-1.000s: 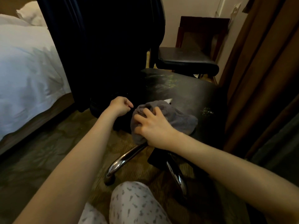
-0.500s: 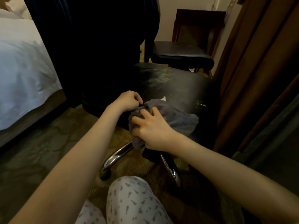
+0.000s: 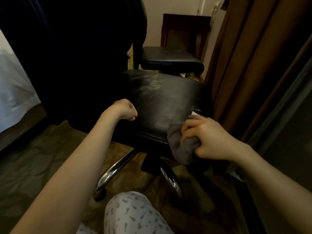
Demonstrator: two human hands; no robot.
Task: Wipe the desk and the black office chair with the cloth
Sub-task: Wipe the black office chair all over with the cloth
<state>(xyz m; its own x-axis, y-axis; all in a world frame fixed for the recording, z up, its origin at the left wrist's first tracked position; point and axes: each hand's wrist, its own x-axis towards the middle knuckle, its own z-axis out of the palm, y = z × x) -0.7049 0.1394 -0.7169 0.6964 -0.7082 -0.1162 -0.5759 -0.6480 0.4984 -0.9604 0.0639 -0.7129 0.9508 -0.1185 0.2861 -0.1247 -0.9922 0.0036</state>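
— Where is the cloth?

— The crumpled grey cloth (image 3: 184, 149) sits at the near right corner of the black leather office chair's (image 3: 165, 102) seat. It is draped over the stitched front edge, part on top and part hanging below.

— Which way does it run?

— Its long axis goes from the seat top down and towards the viewer, across the edge rather than along it. The lower end bulges under the palm.

— And the hand on it?

— The right hand (image 3: 211, 139) grips it, fingers curled together over the bunched fabric and the thumb tucked beneath.

— The other hand?

— The left hand (image 3: 123, 109) rests on the seat near its left front edge, well apart from the cloth. Its fingers are folded into a fist with nothing visible inside.

— How does the chair stand?

— The dark backrest rises on the left and the seat reaches right, towards the brown pleated curtain (image 3: 253, 65). A chrome base leg (image 3: 114, 169) angles down towards the viewer. Pale smears show on the far part of the seat.

— Anything else?

— A dark wooden chair with a black cushion (image 3: 170, 58) stands behind, a white bed (image 3: 15, 92) at the left, and a knee in patterned pyjamas (image 3: 133, 213) at the bottom.
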